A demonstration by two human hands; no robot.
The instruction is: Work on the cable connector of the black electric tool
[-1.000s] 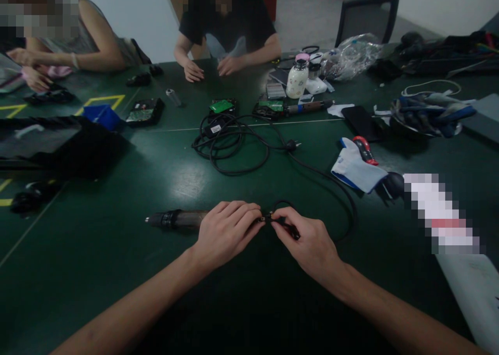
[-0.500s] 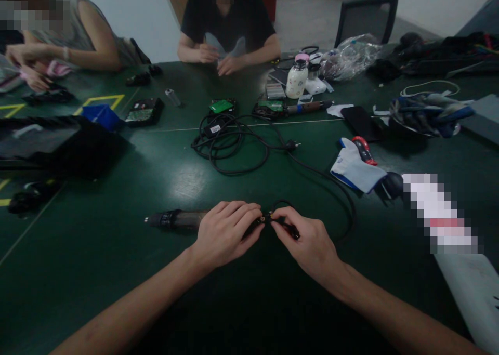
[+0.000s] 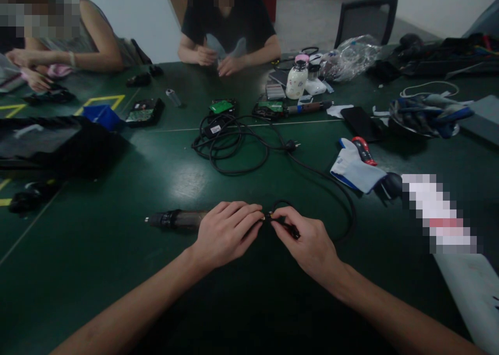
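Observation:
A dark electric screwdriver (image 3: pixel 175 220) lies on the green table (image 3: pixel 117 272) with its tip pointing left. My left hand (image 3: pixel 228 233) is wrapped over its rear end. My right hand (image 3: pixel 307 243) pinches the plug of a black cable (image 3: pixel 343 194) right at the tool's end, and the two hands nearly touch at the joint (image 3: pixel 267 218). From my right hand the cable loops off to the right and runs back toward a coil (image 3: pixel 230 142) in the middle of the table.
Two other people sit at the far side. Circuit boards (image 3: pixel 221 106), a second screwdriver (image 3: pixel 307 106), a white bottle (image 3: pixel 297 79), a glove with a red-handled tool (image 3: pixel 356 165), a black bag (image 3: pixel 54 147) and a blue bin (image 3: pixel 102 117) lie around.
My hands have stayed almost still at the cable joint. The person across the table has drawn both hands closer together.

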